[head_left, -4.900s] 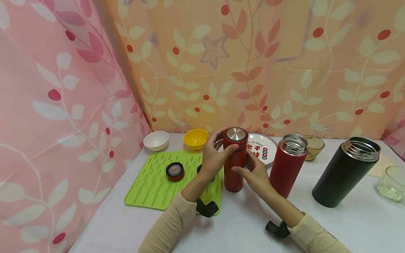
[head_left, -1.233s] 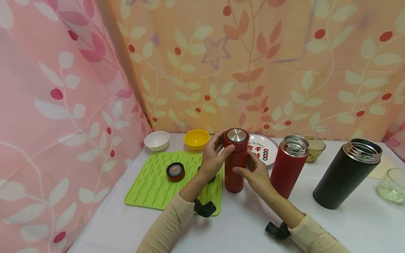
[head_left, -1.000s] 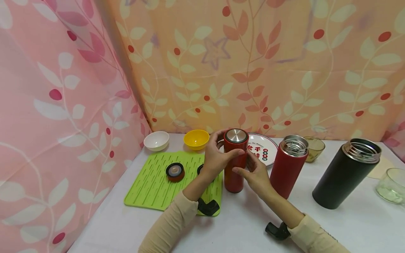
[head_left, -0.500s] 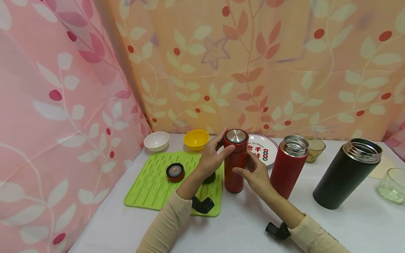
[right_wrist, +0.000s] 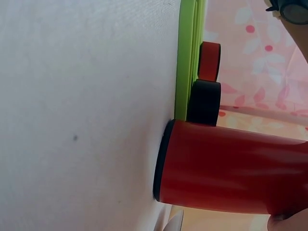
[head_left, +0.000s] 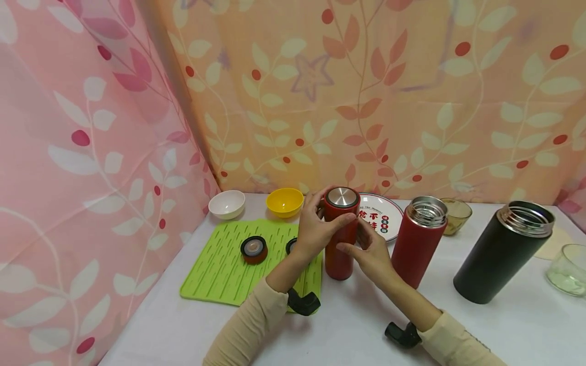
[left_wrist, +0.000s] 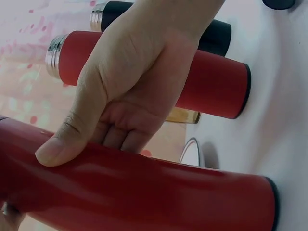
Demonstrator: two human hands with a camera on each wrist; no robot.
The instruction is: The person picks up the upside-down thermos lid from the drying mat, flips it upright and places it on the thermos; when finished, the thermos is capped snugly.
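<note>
Three flasks (head_left: 340, 234), two loose lids (head_left: 254, 248).

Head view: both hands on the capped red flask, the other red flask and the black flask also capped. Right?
Not quite. Both hands do hold the capped red flask, but the head view shows the other red flask and the black flask open-mouthed, without caps.

White plate (head_left: 386, 216) behind the capped red flask: large red Chinese characters, partly blocked by flask and hand; "不" readable in the top row, another beneath it not clear enough. Small arc of Latin lettering along the rim, too small to read. No other text.
</note>
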